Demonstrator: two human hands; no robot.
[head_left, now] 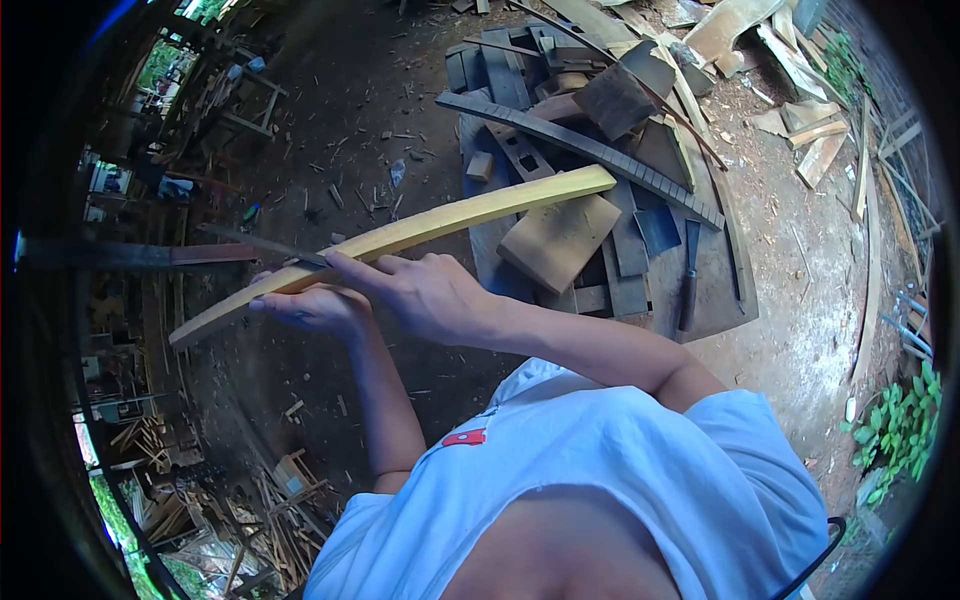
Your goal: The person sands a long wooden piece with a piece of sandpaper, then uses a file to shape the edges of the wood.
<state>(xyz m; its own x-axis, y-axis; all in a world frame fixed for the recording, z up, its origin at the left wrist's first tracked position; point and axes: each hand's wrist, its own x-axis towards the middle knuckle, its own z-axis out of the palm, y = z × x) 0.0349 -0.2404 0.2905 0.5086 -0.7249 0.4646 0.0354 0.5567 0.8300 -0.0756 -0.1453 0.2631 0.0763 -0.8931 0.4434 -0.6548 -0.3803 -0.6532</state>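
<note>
A long, curved piece of pale yellow wood (480,208) slants across the view in front of my chest. My left hand (318,305) cups it from below near its left end, the thumb along the lower edge. My right hand (430,290) is closed at the near edge of the wood, its index fingertip pressed on the surface. At that fingertip ends a thin dark grey strip (262,242), like a blade, that runs off to the left. The right end of the wood overlaps a thick wooden block (562,240) in this view.
A low worktop (715,310) on the right bears stacked boards, a dark slatted strip (580,150) and a chisel (690,278). A bar with a reddish end (215,254) juts in from the left. Offcuts lie at the upper right; shavings litter the dirt floor (340,120).
</note>
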